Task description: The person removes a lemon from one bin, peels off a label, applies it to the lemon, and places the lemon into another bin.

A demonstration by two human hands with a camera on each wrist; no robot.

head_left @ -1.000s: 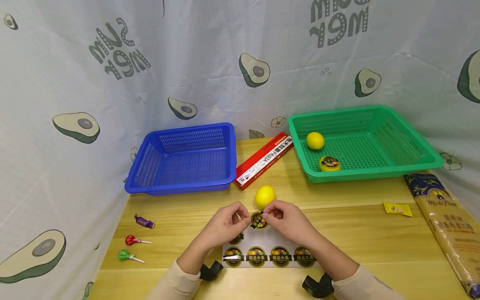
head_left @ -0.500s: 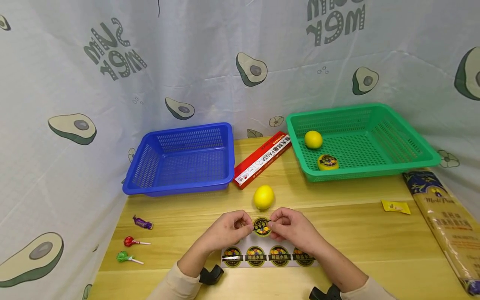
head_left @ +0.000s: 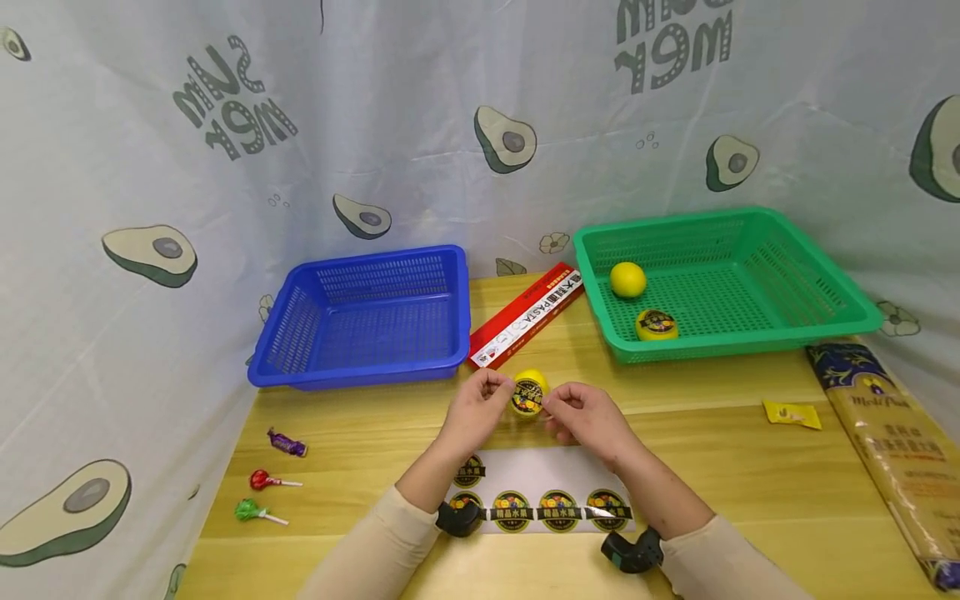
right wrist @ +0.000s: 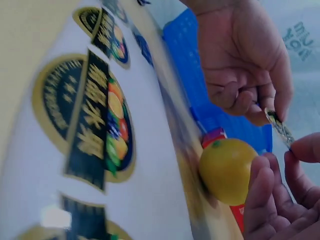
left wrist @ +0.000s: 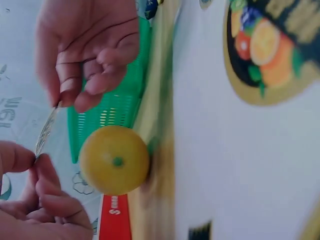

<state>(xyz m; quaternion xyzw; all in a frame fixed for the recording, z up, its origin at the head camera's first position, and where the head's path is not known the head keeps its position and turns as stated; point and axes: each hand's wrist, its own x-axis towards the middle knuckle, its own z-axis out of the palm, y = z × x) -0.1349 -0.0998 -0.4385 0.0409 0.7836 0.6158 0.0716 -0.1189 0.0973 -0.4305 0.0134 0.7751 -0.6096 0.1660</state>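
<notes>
My left hand [head_left: 476, 410] and right hand [head_left: 588, 421] pinch opposite edges of a round black-and-gold sticker [head_left: 527, 398] between thumb and fingertips. It is stretched flat between them, seen nearly edge-on in both wrist views. Behind and below it sits a yellow lemon [left wrist: 116, 161] on the table, a green stem spot on its skin; in the head view the sticker overlaps much of it. Wrist views show the sticker [right wrist: 280, 129] apart from the fruit. Nearer me lies a white sticker sheet [head_left: 547, 467], with several matching stickers along its front row and left side.
A blue basket [head_left: 360, 375] stands at back left, a green basket [head_left: 727, 342] at back right holding two lemons, one with a sticker. Between them lies a red pasta box [head_left: 525, 317]. Candies [head_left: 287, 442] lie left; a yellow packet [head_left: 792, 415] and a pasta bag [head_left: 892, 442] right.
Both hands have moved forward from over the sheet to the lemon, carrying the sticker. The sticker, folded or tilted a second ago, is now spread flat, and more of the sheet shows.
</notes>
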